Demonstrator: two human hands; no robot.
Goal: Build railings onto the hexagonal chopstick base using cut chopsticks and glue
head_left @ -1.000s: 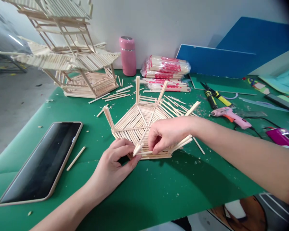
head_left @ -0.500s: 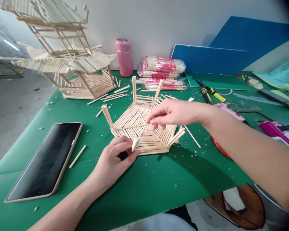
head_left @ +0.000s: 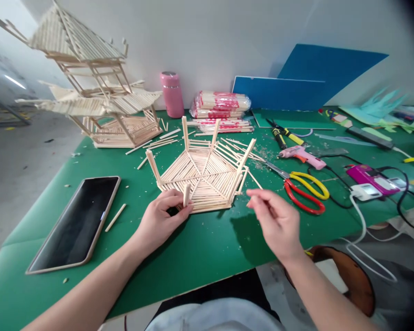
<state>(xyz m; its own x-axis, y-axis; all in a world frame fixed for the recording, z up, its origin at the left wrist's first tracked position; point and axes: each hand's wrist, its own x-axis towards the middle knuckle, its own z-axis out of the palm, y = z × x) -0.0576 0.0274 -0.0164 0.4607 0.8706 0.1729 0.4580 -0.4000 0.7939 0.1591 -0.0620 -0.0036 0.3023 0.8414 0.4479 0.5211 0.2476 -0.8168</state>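
Observation:
A hexagonal base of thin wooden sticks [head_left: 207, 177] lies on the green table, with short upright posts at its corners. My left hand [head_left: 165, 209] is closed around the near-left corner post [head_left: 186, 195], thumb and fingers pinching it low down. To the right of the base, my right hand [head_left: 276, 220] hovers over the table, apart from the sticks. Its thumb and fingertips are pressed together; whether a small thing is between them I cannot make out. The red-and-yellow-handled scissors [head_left: 305, 193] lie just beyond this hand.
A stick pagoda [head_left: 100, 101] stands back left, near a pink flask [head_left: 172, 95] and wrapped stick bundles [head_left: 222, 105]. A phone [head_left: 77, 223] lies left. On the right are pliers [head_left: 286, 133], a pink glue gun [head_left: 302, 156], a purple device [head_left: 372, 179] and cables. Blue boards [head_left: 279, 92] lean behind.
My right hand has moved from above the middle of the base to the right and nearer to me. My left hand still grips the corner post. The view has shifted, showing the scissors fully.

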